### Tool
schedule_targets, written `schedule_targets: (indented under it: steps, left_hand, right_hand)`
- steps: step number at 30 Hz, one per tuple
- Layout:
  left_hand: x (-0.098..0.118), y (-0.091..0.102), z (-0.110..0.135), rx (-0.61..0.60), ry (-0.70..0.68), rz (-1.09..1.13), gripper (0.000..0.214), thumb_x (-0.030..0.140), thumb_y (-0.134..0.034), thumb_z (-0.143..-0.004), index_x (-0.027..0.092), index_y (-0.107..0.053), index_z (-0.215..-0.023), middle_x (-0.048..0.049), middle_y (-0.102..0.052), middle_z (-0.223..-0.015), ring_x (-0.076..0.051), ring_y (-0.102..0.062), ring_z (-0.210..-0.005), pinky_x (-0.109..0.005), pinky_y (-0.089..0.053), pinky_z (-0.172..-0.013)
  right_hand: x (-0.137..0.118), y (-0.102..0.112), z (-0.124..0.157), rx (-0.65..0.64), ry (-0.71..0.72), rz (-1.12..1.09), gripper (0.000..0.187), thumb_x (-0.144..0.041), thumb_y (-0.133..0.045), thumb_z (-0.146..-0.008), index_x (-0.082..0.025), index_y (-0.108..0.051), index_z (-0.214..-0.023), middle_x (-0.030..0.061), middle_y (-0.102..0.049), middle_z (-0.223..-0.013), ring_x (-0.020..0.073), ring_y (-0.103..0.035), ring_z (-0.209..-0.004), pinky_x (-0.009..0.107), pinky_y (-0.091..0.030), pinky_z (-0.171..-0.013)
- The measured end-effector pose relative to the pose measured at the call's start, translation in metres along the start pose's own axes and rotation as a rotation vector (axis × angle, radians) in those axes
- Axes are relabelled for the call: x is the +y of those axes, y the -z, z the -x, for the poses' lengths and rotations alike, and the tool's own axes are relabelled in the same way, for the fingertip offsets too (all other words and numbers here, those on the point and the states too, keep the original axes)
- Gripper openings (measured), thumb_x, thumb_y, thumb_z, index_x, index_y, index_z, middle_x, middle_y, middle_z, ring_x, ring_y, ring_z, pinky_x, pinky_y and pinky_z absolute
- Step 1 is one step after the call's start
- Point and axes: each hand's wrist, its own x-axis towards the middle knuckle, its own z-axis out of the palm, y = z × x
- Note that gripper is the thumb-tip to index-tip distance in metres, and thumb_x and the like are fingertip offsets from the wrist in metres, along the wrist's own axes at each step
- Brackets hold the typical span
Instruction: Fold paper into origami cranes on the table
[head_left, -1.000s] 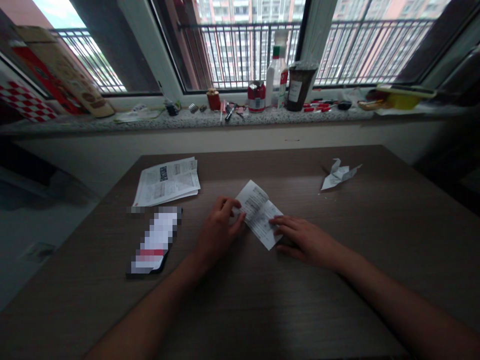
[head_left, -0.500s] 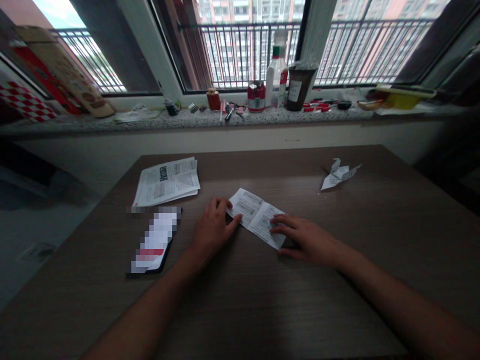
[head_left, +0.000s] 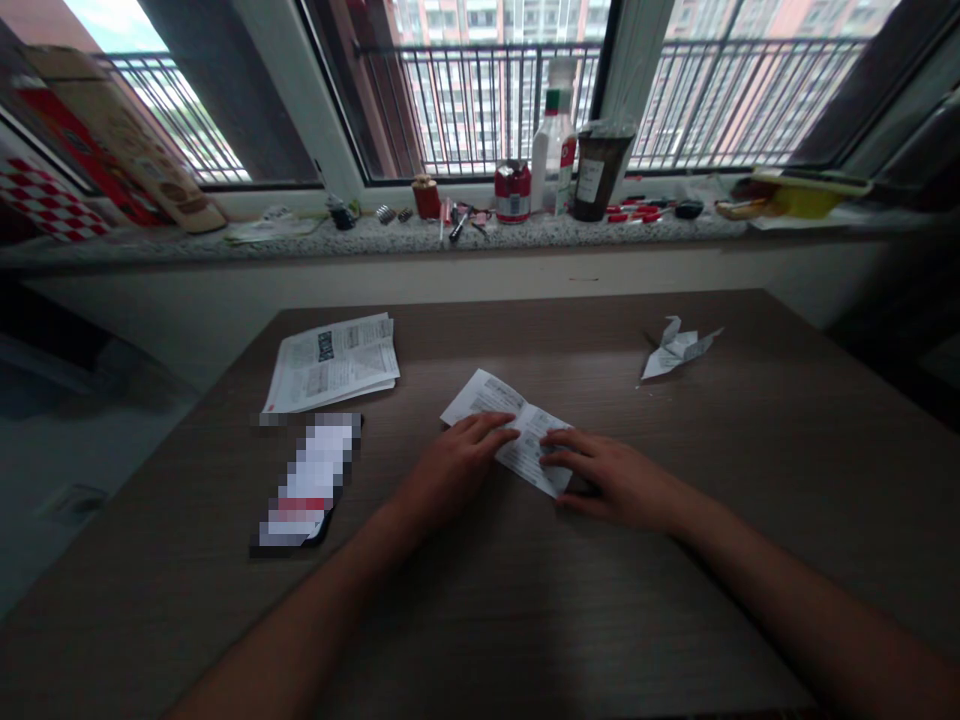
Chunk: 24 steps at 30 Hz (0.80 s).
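Observation:
A printed sheet of paper (head_left: 544,468) with a crease across its middle lies slantwise on the brown table. Over its centre, near the crease, my left hand (head_left: 469,455) rests with fingers stretched out; its thumb is mostly hidden. My right hand (head_left: 600,475) lies at the sheet's right end, fingers spread on the print and thumb just off the near corner. Neither hand is closed around the paper. Farther right stands a folded paper crane (head_left: 675,350) made from similar printed paper.
A stack of folded printed sheets (head_left: 337,365) lies at the table's back left, with a smartphone (head_left: 315,485), its screen blurred out, in front of it. Along the windowsill stand a red can (head_left: 513,190), a clear bottle (head_left: 555,150), a dark cup (head_left: 600,170) and small items.
My left hand has moved from the sheet's left corner rightward to near the crease, uncovering that corner. My right hand stays in place.

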Motion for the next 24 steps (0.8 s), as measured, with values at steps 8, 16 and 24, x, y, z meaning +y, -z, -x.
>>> schedule_targets:
  steps: [8,16,24]
  left_hand:
    - [0.0023,0.0016,0.0015,-0.070,-0.022,0.081,0.038,0.026,-0.070,-0.097,0.023,-0.063,-0.135,-0.0112,-0.060,-0.146,-0.029,-0.060,-0.131,-0.049,-0.052,-0.108]
    - [0.0016,0.0004,0.0005,-0.048,-0.019,0.066,0.036,0.025,-0.073,-0.096,0.025,-0.066,-0.132,-0.0089,-0.063,-0.142,-0.028,-0.062,-0.128,-0.048,-0.054,-0.106]
    - [0.0032,0.0006,-0.0007,-0.064,-0.013,0.022,0.033,0.027,-0.071,-0.098,0.024,-0.066,-0.130,-0.0087,-0.063,-0.142,-0.029,-0.062,-0.126,-0.048,-0.055,-0.103]
  right_hand:
    - [0.0009,0.0006,0.0002,-0.002,0.000,0.013,0.045,-0.036,-0.071,-0.095,-0.026,-0.064,-0.138,0.0129,-0.055,-0.154,0.0321,-0.054,-0.140,0.053,-0.047,-0.113]
    - [-0.0001,-0.0007,-0.0010,0.049,0.046,-0.052,0.022,-0.031,-0.063,-0.101,-0.023,-0.070,-0.120,0.0142,-0.057,-0.151,0.0299,-0.056,-0.138,0.052,-0.049,-0.112]
    - [-0.0024,-0.0007,-0.0027,0.087,-0.013,-0.126,0.023,-0.026,-0.053,-0.106,-0.022,-0.065,-0.124,0.0127,-0.064,-0.143,0.0268,-0.061,-0.132,0.050,-0.052,-0.109]
